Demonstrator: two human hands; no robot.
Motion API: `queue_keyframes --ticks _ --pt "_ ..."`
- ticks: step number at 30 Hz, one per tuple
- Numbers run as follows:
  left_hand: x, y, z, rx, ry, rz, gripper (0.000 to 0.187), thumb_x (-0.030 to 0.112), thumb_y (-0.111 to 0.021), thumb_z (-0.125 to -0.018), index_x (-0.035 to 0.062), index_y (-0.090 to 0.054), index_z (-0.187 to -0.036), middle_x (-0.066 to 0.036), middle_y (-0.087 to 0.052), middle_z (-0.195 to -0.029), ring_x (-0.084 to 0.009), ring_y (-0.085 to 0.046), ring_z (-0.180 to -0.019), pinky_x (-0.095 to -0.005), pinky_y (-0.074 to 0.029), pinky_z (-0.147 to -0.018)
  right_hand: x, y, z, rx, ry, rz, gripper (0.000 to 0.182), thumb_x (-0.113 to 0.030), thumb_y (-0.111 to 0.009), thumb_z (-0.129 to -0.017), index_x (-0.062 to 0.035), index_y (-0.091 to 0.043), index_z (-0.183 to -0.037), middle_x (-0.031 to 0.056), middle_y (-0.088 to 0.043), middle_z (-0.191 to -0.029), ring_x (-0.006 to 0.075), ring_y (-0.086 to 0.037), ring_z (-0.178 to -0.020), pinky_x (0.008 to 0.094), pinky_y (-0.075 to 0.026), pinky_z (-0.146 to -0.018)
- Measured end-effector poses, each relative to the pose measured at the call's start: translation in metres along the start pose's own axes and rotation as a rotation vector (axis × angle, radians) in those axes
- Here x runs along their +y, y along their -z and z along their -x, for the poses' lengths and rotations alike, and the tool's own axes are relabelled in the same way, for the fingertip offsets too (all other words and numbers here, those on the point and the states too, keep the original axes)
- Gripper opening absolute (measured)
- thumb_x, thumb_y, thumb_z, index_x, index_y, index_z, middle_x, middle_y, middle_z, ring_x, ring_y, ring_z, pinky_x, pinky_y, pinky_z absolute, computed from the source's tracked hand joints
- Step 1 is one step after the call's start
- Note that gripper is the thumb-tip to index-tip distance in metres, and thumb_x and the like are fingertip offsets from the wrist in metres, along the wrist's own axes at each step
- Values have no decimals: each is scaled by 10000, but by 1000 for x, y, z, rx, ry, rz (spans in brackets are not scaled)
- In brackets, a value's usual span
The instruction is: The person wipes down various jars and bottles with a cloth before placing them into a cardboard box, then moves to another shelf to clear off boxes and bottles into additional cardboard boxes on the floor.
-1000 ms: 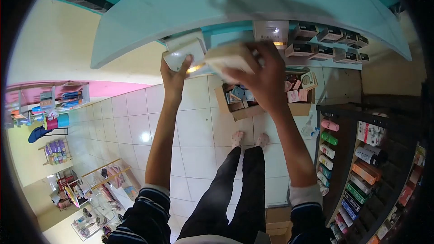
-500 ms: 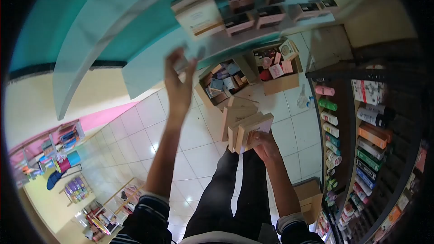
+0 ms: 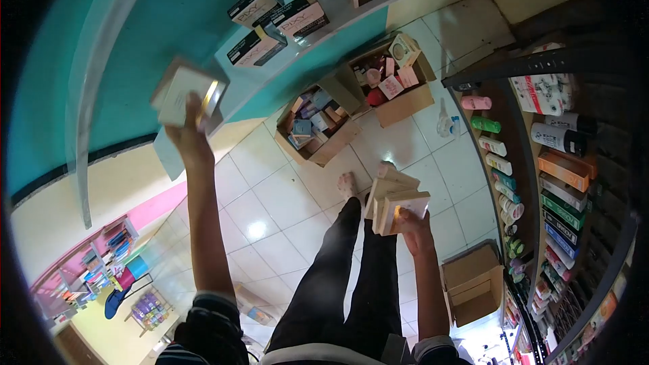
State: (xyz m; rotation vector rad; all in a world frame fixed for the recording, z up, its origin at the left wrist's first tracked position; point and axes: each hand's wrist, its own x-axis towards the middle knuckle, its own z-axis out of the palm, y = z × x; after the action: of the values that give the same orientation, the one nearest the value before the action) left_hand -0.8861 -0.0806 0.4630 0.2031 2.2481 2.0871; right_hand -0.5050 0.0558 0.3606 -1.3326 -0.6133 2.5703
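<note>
My left hand (image 3: 191, 132) is raised at the left end of the glass shelf, its fingers pressed on a flat cream cosmetics box (image 3: 182, 98) with a shiny gold edge. That box is slightly blurred, and another shows behind it. Low in front of my legs, my right hand (image 3: 414, 230) is wrapped round a small stack of flat cream boxes (image 3: 399, 203), thumb on the front one. Further along the shelf (image 3: 297, 51) stand several pink-and-black PIXY boxes (image 3: 301, 17).
Two open cartons of mixed cosmetics, a left carton (image 3: 329, 145) and a right carton (image 3: 405, 111), sit on the tiled floor below the shelf. At right rises a dark rack (image 3: 500, 88) of bottles and boxes. Another open carton (image 3: 473, 284) lies near its foot.
My left hand, earlier apart from the shelf boxes with fingers spread, is now on the cream box. My right hand still holds its stack. The view has shifted, bringing the PIXY boxes closer.
</note>
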Motion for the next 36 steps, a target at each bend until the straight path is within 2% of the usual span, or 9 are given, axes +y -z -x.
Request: queue_keyframes --ticks 6,13,16,17,20,22,24,28,36 --pt "-29 18 123 235 181 -231 449 122 -625 -788 37 -396 -1166 -79 -487 -1103 -175 -486 -1006 -328 -400 -884 28 24 -64 113 43 87 495 -117 -653 -735 4 -425 -1158 92 -530 -1043 180 -536 -959 317 -443 -831" --pt "-273 25 145 109 603 -309 501 140 -717 -693 62 -397 -1071 -86 -491 -1072 -187 -493 -978 -326 -429 -828 110 -6 -230 112 428 656 405 -274 -768 -576 -12 -626 -850 80 -639 -806 145 -601 -667 281 -470 -618" --pt "-356 24 138 110 689 -209 530 142 -728 -675 59 -394 -1078 -98 -495 -1065 -204 -502 -977 -330 -447 -799 146 -31 -302 29 497 673 487 -346 -779 -493 -64 -628 -861 95 -616 -823 238 -568 -786 368 -431 -748" --pt "-373 24 136 96 680 -217 565 142 -728 -670 51 -387 -1110 -106 -494 -1068 -213 -505 -977 -326 -447 -803 142 -45 -308 142 717 1018 466 -340 -768 -517 -30 -637 -840 105 -625 -772 243 -589 -759 349 -454 -705" --pt "-402 22 131 -10 595 -366 590 121 -719 -667 37 -377 -1140 -107 -498 -1070 -219 -508 -969 -331 -440 -807 142 -72 -333 13 643 928 460 -317 -750 -502 -63 -625 -864 122 -599 -863 264 -517 -908 368 -405 -789" --pt "-419 24 132 -152 441 -434 633 150 -712 -662 16 -352 -1166 -143 -474 -1108 -275 -463 -1005 -379 -398 -847 152 -81 -346 7 717 1327 509 -331 -751 -526 -75 -594 -937 168 -511 -1055 314 -406 -1076 404 -388 -825" --pt "-415 16 141 -105 354 -849 701 217 -710 -654 1 -315 -1191 -190 -425 -1161 -336 -387 -1032 -424 -342 -880 162 -85 -347 95 701 1358 548 -364 -747 -539 -84 -571 -975 179 -419 -1144 345 -341 -1121 442 -375 -830" --pt "-406 6 152 -120 226 -1032 828 284 -712 -646 24 -222 -1261 -213 -332 -1176 -372 -341 -1050 -467 -308 -889 167 -81 -351 265 784 1539 610 -470 -743 -549 -141 -522 -1013 177 -219 -1303 388 -268 -1175 550 -331 -830" --pt "-385 8 158 -159 149 -1114 914 297 -716 -651 34 -133 -1304 -207 -250 -1230 -378 -288 -1123 -474 -271 -939 167 -65 -340 220 722 1493 829 -506 -708 -577 -171 -353 -1248 201 -221 -1295 398 -222 -1205 592 -301 -845"
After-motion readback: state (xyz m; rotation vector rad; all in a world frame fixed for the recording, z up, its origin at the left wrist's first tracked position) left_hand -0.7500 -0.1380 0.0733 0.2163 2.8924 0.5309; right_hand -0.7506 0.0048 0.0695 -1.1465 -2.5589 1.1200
